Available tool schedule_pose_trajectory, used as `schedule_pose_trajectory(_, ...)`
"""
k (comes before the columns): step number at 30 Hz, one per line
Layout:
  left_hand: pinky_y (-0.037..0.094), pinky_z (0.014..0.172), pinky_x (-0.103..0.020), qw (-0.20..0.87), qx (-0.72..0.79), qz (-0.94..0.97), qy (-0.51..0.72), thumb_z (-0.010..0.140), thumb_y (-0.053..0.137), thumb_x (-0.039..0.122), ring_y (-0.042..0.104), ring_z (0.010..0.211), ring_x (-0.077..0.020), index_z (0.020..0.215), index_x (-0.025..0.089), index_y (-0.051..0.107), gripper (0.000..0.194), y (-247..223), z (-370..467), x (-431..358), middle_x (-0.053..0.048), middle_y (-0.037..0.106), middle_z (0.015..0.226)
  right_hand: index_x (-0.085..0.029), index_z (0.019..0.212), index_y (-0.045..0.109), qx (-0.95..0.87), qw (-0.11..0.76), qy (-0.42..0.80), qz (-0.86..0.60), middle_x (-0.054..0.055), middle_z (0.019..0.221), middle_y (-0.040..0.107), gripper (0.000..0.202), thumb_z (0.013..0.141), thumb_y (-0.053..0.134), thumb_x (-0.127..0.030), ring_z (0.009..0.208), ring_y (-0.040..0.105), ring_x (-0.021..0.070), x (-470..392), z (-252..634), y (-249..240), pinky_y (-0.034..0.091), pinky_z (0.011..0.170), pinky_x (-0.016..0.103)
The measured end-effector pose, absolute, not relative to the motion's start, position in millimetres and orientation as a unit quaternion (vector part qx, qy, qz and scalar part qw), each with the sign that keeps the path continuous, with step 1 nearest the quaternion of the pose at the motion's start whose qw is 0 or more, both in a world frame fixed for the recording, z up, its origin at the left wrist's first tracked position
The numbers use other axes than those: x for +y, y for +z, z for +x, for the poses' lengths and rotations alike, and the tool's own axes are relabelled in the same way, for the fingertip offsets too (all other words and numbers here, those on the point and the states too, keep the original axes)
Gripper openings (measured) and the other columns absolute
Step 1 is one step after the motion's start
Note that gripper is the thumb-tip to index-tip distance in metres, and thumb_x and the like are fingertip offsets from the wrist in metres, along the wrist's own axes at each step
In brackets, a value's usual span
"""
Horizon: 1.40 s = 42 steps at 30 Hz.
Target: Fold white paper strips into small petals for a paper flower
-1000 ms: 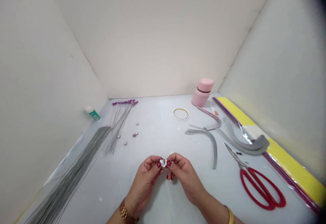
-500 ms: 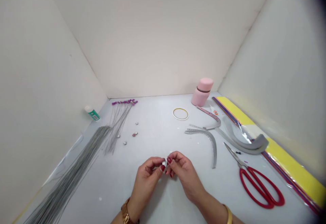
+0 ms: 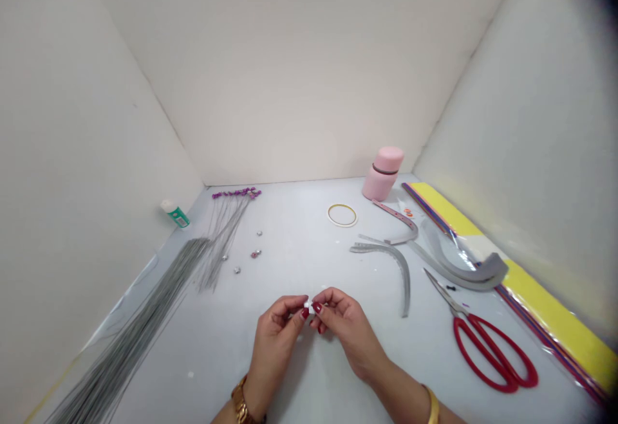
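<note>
Close to the table's front, my left hand [image 3: 279, 332] and my right hand [image 3: 346, 327] meet fingertip to fingertip. Between them is a small silvery-white folded paper star [image 3: 309, 307], mostly covered by the fingers. The left thumb and index finger pinch one side of it; the right thumb and index finger pinch the other. Beyond the hands, to the left, lie similar little silver stars [image 3: 237, 270], one with a pinkish-red patch [image 3: 253, 255]. Curved grey paper strips [image 3: 403, 269] rest to the right of the hands.
Red-handled scissors [image 3: 487, 347] lie at right, beside a larger bundle of grey strips [image 3: 476, 277] and packaged coloured paper [image 3: 541, 302]. Behind stand a pink bottle [image 3: 381, 176] and a tape roll [image 3: 342, 206]. At left are grey wires [image 3: 140, 321], purple-tipped stems [image 3: 226, 218] and a glue stick [image 3: 176, 213].
Both hands have shifted very slightly left with the small star, and the fingertips have moved a little around it. Everything else on the table stays put.
</note>
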<state>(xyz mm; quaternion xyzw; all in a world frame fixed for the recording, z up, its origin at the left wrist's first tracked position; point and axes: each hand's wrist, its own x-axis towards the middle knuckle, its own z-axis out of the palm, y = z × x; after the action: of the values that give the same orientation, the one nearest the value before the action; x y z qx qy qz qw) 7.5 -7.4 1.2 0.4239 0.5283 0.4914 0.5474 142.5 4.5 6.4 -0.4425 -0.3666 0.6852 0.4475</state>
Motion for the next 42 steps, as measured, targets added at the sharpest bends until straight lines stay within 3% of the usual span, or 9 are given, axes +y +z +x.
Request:
schedule_pose_trajectory(26, 0.048, 0.072, -0.027, 0.536, 0.488, 0.48, 0.494, 0.073, 0.062, 0.019, 0.061, 0.077, -0.0186, 0.082, 0.016, 0.068, 0.011, 0, 12, -11, -0.006, 0.065, 0.081, -0.016, 0.075, 0.051, -0.348, 0.511, 0.657, -0.432, -0.004, 0.064, 0.053, 0.017, 0.073, 0.065, -0.026, 0.05, 0.049, 0.007, 4, 138, -5, 0.037, 0.048, 0.019)
schedule_pose_trajectory(42, 0.048, 0.065, -0.024, 0.551, 0.546, 0.383, 0.502, 0.07, 0.066, 0.022, 0.061, 0.069, -0.0151, 0.082, 0.013, 0.067, 0.015, 2, 9, -8, -0.005, 0.07, 0.075, -0.015, 0.079, 0.055, -0.373, 0.47, 0.684, -0.414, -0.002, 0.061, 0.057, 0.014, 0.075, 0.064, -0.026, 0.054, 0.053, 0.009, 2, 140, -1, 0.04, 0.052, 0.02)
